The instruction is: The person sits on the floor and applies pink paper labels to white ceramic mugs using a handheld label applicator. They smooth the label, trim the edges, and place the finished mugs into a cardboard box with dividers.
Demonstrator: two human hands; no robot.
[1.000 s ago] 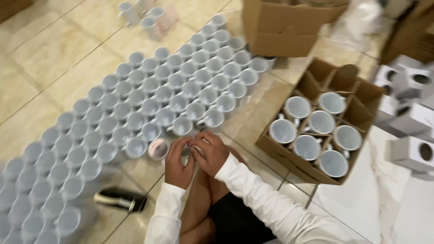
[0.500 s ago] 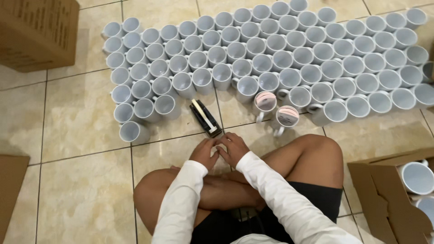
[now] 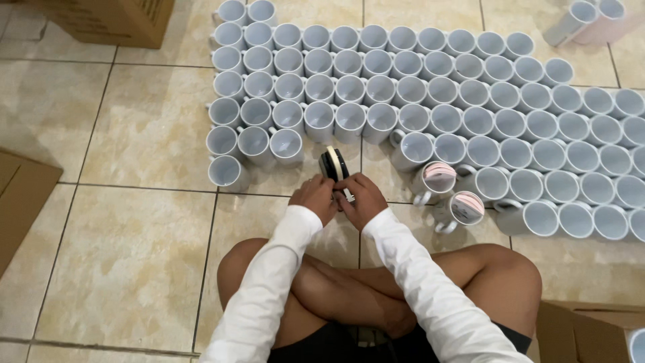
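View from above my crossed legs [image 3: 403, 296] on the tiled floor [image 3: 134, 255]. My left hand [image 3: 314, 196] and my right hand [image 3: 361, 198] meet just in front of my knees, both curled closed around the near end of a black tape dispenser [image 3: 334, 163] that carries a pale roll; the dispenser stands on edge, its far end pointing away from me toward the mugs. My fingers wrap its lower part, so how it sits in my palms is hidden. Beyond the dispenser, a large block of white mugs [image 3: 376, 87] stands upright in close rows, rims nearly touching, stretching from ahead of it far to its right. To the right of the dispenser, at the near edge of the block, two mugs with pink paper inside [image 3: 440, 178] stand just beside each other, the second [image 3: 466, 206] nearer to me. To the far left of the dispenser lies a flat piece of cardboard [image 3: 20, 202], and a brown cardboard box [image 3: 114, 20] sits beyond the dispenser to its left, past the mugs' corner. Another box edge [image 3: 584, 329] shows by my right knee.
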